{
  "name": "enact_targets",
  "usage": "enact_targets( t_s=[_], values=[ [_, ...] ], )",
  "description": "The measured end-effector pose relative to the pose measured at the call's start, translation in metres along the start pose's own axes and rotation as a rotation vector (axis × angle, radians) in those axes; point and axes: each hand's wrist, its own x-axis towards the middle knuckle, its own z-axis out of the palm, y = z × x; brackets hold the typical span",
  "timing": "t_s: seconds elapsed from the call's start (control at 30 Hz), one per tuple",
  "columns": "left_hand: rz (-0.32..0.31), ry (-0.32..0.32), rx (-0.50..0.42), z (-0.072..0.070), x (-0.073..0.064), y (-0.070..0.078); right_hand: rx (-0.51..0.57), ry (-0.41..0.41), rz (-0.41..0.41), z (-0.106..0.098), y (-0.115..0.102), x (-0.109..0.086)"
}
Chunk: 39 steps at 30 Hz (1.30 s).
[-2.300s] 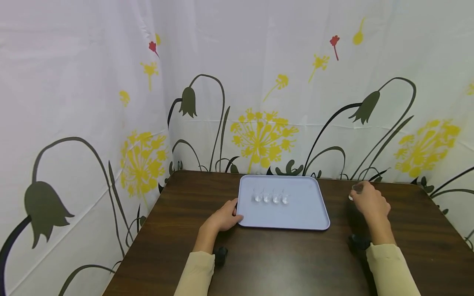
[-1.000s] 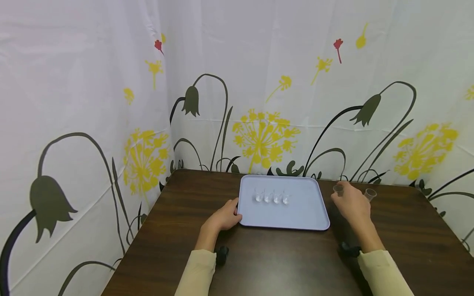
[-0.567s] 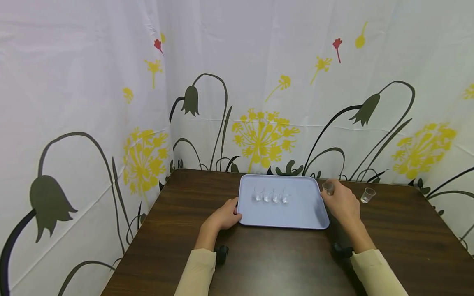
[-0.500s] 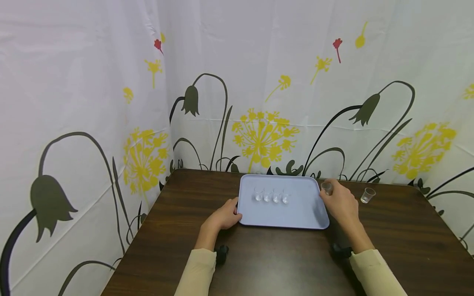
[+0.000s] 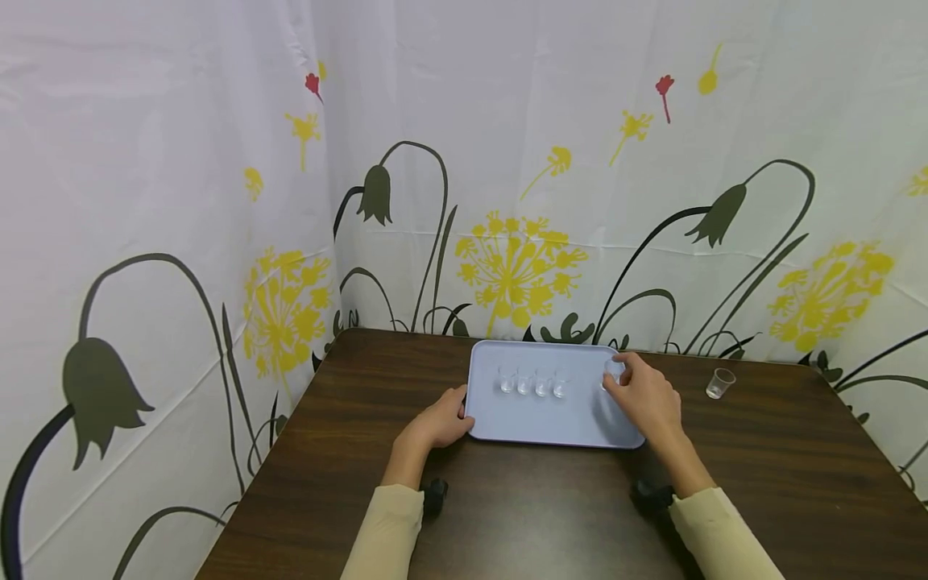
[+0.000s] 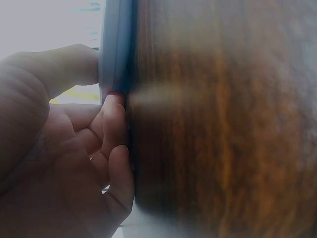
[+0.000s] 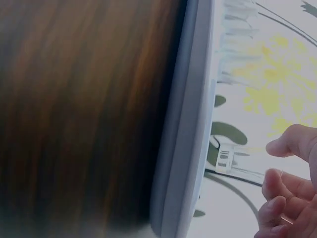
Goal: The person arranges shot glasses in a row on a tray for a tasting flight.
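My left hand point(image 5: 437, 420) grips the left edge of a pale blue-grey tray point(image 5: 536, 425). In the left wrist view the thumb lies on the tray's rim point(image 6: 113, 44) and the fingers curl at its underside. Between thumb and fingers, my right hand point(image 5: 647, 399) pinches a small clear shot glass point(image 5: 614, 370) over the tray's right part. The right wrist view shows that glass's base point(image 7: 225, 159) close to the tray's surface. Several more clear shot glasses point(image 5: 524, 385) stand upright in a row at the tray's left and middle.
One more clear shot glass point(image 5: 720, 383) stands on the dark wooden table point(image 5: 536, 515) to the right of the tray. A white curtain point(image 5: 464, 97) printed with flowers hangs behind the table and along its left side.
My right hand has picked up a shot glass from the table at the right and carried it left, over the tray. My left hand keeps its hold on the tray's edge.
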Motion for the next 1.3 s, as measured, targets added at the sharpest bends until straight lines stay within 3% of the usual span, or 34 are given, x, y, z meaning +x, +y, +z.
enact_targets(
  t_s=[0.3,0.63,0.97,1.3],
  values=[
    [-0.008,-0.022,0.002,0.005,0.013,-0.011,-0.003,-0.034,-0.019,0.008,-0.011,-0.003],
    [0.037,-0.003,0.017,0.001,0.005,-0.006,-0.031,-0.073,-0.074,0.016,-0.021,-0.006],
    [0.037,-0.008,0.032,0.009,0.018,-0.022,-0.042,-0.152,-0.074,0.021,-0.024,-0.006],
    [0.043,-0.006,0.041,0.008,0.017,-0.020,-0.035,-0.160,-0.078,0.019,-0.027,-0.006]
  ],
)
